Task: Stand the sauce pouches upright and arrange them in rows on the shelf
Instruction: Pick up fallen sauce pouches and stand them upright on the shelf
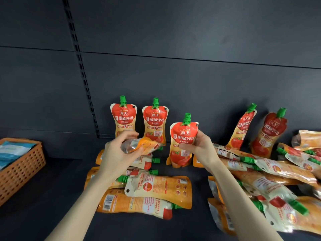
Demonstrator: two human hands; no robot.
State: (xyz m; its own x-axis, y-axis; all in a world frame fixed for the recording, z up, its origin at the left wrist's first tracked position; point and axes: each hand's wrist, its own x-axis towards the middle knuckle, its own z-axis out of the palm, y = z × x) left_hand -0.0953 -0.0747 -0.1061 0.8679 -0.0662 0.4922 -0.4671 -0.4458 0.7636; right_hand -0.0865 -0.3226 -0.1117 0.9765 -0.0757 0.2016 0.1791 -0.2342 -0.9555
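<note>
Two red-and-orange sauce pouches with green caps (123,117) (155,122) stand upright against the dark back panel. My right hand (199,146) grips a third upright pouch (182,141) by its right edge, its base on the shelf. My left hand (119,152) holds a pouch (144,146) sideways above the shelf, its silver bottom toward me and its cap to the right. Two more pouches (243,127) (270,133) lean against the back at the right. Several pouches lie flat in a pile at the centre (156,187) and in another pile at the right (271,188).
An orange perforated basket (22,169) with blue packets stands at the left on the dark shelf (60,197). A slotted upright rail (83,73) runs down the back panel left of the standing pouches.
</note>
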